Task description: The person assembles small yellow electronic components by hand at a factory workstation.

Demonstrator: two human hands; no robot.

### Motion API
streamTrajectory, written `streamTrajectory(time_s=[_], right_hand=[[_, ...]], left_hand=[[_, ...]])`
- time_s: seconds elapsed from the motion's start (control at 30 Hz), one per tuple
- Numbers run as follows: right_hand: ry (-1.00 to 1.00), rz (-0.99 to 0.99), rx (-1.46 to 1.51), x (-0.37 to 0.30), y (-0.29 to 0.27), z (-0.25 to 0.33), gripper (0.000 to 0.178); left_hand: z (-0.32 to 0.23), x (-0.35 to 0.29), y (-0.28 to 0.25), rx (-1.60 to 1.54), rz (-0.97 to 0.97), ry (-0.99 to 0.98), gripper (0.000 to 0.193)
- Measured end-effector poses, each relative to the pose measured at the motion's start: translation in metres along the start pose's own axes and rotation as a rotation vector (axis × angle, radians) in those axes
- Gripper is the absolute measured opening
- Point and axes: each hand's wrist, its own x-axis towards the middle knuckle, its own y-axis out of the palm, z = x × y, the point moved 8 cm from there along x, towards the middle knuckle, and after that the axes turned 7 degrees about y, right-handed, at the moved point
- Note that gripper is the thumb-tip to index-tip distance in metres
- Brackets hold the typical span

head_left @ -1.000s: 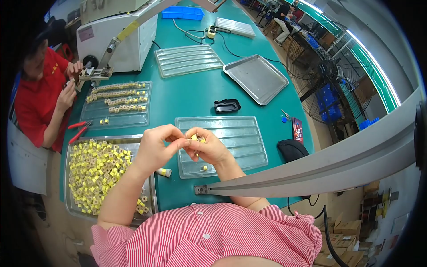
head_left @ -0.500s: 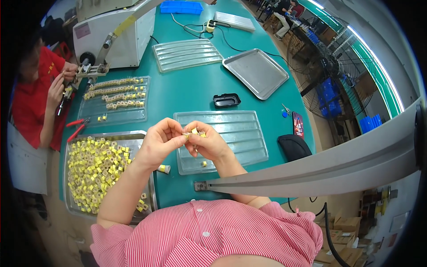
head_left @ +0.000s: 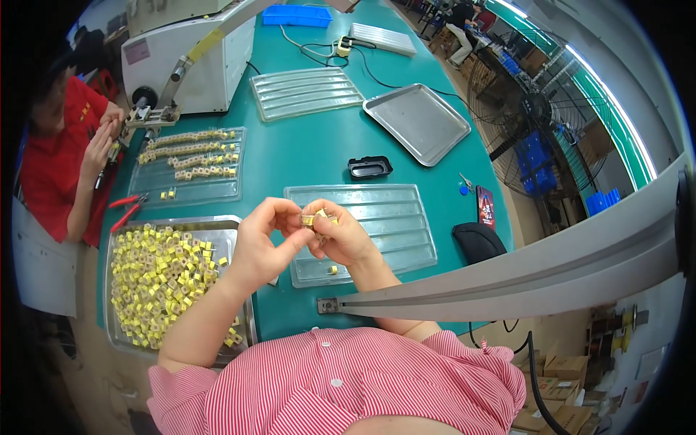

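Observation:
My left hand (head_left: 262, 243) pinches a small yellow-taped coil (head_left: 308, 220) with wire pins, between thumb and fingertips. My right hand (head_left: 349, 238) meets it from the other side, its curled fingers holding several more of these coils. Both hands are raised over the left edge of a clear ribbed plastic tray (head_left: 395, 217). One loose coil (head_left: 333, 270) lies on that tray below my right hand. To the left, a metal tray (head_left: 230, 223) holds a large heap of the same coils. My fingers partly hide the coils in them.
Left of the hands lie red-handled cutters (head_left: 126, 211) and a clear tray (head_left: 217, 190) with coil rows. A black dish (head_left: 369, 167), a bare metal tray (head_left: 419, 123) and a black pouch (head_left: 478, 241) are beyond. A grey metal arm (head_left: 507, 283) crosses at right. A red-shirted co-worker (head_left: 61, 159) works at left.
My left hand has lowered slightly and its fingers have shifted round the coil, which shows more plainly. The co-worker's hands have moved closer together.

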Motion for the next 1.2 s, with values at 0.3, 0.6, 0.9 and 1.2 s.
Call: streamTrajectory(time_s=[0.3, 0.6, 0.9, 1.2], right_hand=[[0.022, 0.086, 0.068, 0.001, 0.000, -0.004, 0.023], [0.000, 0.051, 0.010, 0.000, 0.001, 0.002, 0.021], [0.043, -0.071, -0.261, -0.005, -0.005, 0.014, 0.015], [0.033, -0.047, -0.109, -0.006, -0.004, 0.016, 0.026]], left_hand=[[-0.043, -0.005, 0.004, 0.514, -0.028, 0.489, 0.020], [-0.046, -0.006, 0.005, 0.553, -0.060, 0.527, 0.019], [-0.049, -0.005, 0.009, 0.624, -0.008, 0.582, 0.015], [0.020, -0.002, -0.001, -0.284, -0.083, -0.223, 0.007]])
